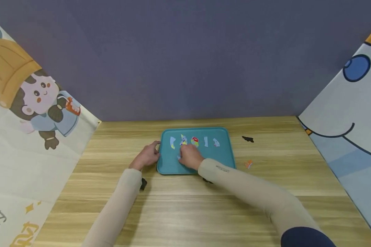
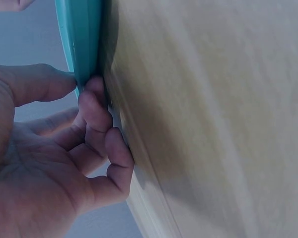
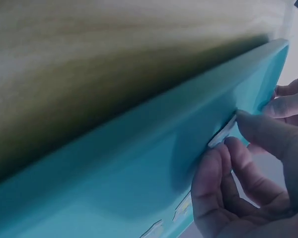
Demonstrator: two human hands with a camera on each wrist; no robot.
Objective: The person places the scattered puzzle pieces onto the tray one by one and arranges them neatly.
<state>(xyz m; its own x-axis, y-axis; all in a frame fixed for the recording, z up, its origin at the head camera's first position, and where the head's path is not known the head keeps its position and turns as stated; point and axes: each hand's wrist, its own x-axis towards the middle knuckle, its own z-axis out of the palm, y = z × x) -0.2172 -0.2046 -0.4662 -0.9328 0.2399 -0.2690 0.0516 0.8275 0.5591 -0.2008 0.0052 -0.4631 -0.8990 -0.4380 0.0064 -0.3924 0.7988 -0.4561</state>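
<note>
My left hand [image 1: 146,156] grips the left rim of a shallow teal tray [image 1: 168,165]. In the left wrist view the thumb lies on the rim and the fingers curl against its outer side. Over the tray's front left part is my right hand [image 1: 190,156], its thumb and fingers pinching a small flat puzzle piece [image 3: 222,135] close to the tray floor. The fingers cover much of that piece. Behind the hand, several irregular printed pieces lie in a row, among them a red and yellow one [image 1: 194,141] and a pale narrow one [image 1: 205,141].
The tray stands on a wood-grain table [image 1: 179,209]. Right of it lie a black piece [image 1: 248,139] and an orange one [image 1: 248,164]. Another black piece [image 1: 143,184] is beside the left wrist, and a dark piece [image 1: 208,180] shows partly under the right forearm.
</note>
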